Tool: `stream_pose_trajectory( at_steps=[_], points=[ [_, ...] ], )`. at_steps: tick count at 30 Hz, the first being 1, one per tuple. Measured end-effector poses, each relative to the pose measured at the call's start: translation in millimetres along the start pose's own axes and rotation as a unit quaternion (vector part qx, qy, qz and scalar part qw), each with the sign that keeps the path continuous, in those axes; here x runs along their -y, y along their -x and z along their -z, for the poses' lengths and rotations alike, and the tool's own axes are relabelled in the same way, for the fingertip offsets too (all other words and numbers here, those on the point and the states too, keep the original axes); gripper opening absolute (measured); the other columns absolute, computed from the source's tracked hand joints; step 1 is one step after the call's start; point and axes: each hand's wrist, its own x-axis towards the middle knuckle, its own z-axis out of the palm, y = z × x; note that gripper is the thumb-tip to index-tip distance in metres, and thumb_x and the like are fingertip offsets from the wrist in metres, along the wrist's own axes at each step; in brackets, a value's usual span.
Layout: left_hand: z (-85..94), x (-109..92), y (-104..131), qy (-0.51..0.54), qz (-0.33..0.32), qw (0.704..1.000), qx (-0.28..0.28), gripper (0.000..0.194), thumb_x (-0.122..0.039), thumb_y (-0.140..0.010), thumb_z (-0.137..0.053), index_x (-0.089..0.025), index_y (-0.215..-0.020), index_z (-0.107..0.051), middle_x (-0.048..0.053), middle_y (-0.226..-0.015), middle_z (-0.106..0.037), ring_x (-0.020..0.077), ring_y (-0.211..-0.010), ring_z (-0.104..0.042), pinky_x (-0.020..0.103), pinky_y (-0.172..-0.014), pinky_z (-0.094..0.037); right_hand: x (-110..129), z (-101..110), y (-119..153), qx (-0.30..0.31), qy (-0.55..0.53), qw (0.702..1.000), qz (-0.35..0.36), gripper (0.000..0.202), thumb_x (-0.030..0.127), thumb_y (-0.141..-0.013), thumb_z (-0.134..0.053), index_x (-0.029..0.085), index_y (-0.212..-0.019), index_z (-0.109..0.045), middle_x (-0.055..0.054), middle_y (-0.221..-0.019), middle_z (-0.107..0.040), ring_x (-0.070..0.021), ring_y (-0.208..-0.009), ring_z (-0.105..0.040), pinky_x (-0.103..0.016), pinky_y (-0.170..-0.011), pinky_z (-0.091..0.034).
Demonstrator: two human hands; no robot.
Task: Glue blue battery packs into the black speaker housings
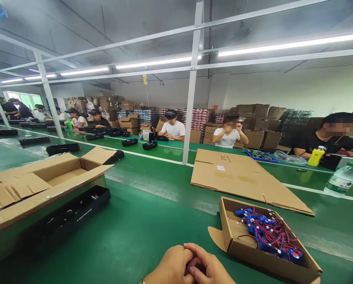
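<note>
My left hand (171, 263) and my right hand (209, 265) are clasped together at the bottom centre, above the green bench. Their fingers are curled into each other, and no object shows between them. Just right of them stands an open cardboard box (271, 262) holding blue battery packs (261, 232) with red and black leads and white plugs. To the left lies a long black plastic housing (73, 221) with lettering on its side and loose parts inside. Neither hand touches the box or the housing.
A large open carton (61, 193) stands at the left, partly over the black housing. Flattened cardboard (238, 181) lies across the bench beyond the battery box. A water bottle (342, 179) and a yellow bottle (316, 156) stand at right. Several co-workers sit across the bench behind white posts (191, 90).
</note>
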Motion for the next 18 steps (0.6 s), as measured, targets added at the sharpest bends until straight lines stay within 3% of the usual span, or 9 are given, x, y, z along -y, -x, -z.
stream_pose_trajectory(
  at_steps=[6, 18],
  points=[
    [-2.5, 3.1, 0.2, -0.002, -0.002, 1.000, -0.012, 0.015, -0.021, -0.059, -0.056, -0.020, -0.073, -0.061, 0.003, -0.074, -0.068, 0.0166, -0.061, -0.054, 0.026, -0.052, -0.032, -0.5, 0.3, 1.0, 0.002, 0.014, 1.000, -0.004, 0.059, 0.018, -0.069, -0.049, 0.020, -0.129, -0.052, -0.002, -0.087, -0.068, -0.0177, -0.079, -0.063, -0.026, -0.076, -0.049],
    [1.7, -1.9, 3.6, 0.021, -0.027, 0.999, -0.024, 0.018, -0.018, -0.059, -0.055, -0.020, -0.077, -0.059, 0.002, -0.075, -0.066, 0.0166, -0.064, -0.053, 0.026, -0.055, -0.034, 6.7, -1.9, 3.2, -0.005, 0.021, 1.000, -0.003, 0.056, 0.022, -0.073, -0.051, 0.018, -0.129, -0.051, -0.002, -0.083, -0.067, -0.0169, -0.074, -0.060, -0.025, -0.069, -0.047]
  ],
)
